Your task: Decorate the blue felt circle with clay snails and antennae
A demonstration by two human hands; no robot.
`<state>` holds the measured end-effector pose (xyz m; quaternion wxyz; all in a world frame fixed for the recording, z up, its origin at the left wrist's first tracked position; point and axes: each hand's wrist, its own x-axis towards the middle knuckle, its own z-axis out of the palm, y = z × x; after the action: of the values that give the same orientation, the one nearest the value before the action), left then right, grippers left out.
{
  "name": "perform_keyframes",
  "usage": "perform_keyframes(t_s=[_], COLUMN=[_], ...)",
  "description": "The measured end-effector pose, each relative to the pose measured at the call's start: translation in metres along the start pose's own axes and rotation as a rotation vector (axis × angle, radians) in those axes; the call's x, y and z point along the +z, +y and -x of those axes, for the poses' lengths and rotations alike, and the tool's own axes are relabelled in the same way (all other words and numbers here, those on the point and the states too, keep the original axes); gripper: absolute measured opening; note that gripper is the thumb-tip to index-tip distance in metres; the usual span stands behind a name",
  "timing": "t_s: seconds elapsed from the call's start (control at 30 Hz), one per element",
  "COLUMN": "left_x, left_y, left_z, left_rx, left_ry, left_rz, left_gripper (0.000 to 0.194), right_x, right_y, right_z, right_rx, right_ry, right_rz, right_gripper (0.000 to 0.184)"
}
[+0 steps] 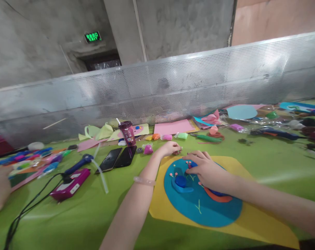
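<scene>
My left hand rests at the far edge of a yellow sheet, its fingers curled together; what they hold, if anything, is too small to make out. My right hand lies over a blue paper oval on that sheet, fingers stretched and apart, the fingertips by a small red and blue clay figure. A blue clay snail sits on the oval's left side. An orange and blue clay snail is partly hidden under my right hand. Thin yellow-green clay strands lie below.
A purple cup with a straw, two phones, a glue gun and a magenta power strip are on the green table. Clay packets and coloured paper line the back. Another person's hand shows at far left.
</scene>
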<state>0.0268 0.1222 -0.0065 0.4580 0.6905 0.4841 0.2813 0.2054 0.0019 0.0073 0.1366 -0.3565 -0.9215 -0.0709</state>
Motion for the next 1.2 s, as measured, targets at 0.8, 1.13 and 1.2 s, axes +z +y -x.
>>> perform_keyframes(t_s=[0.8, 1.13, 1.2], left_x=[-0.001, -0.002, -0.002], left_y=[-0.001, -0.005, -0.006], left_z=[0.003, -0.002, -0.002], left_rx=[0.095, 0.087, 0.091], left_ry=[-0.018, -0.042, -0.047], left_rz=[-0.064, -0.044, -0.035], left_gripper=[0.011, 0.013, 0.014], right_x=[-0.008, -0.008, -0.008], right_y=[0.000, -0.006, -0.006], right_z=[-0.004, 0.002, 0.001], right_rx=[-0.012, -0.110, -0.101], right_ry=[0.040, 0.007, 0.020], right_rz=[0.025, 0.018, 0.014], right_gripper=[0.032, 0.038, 0.037])
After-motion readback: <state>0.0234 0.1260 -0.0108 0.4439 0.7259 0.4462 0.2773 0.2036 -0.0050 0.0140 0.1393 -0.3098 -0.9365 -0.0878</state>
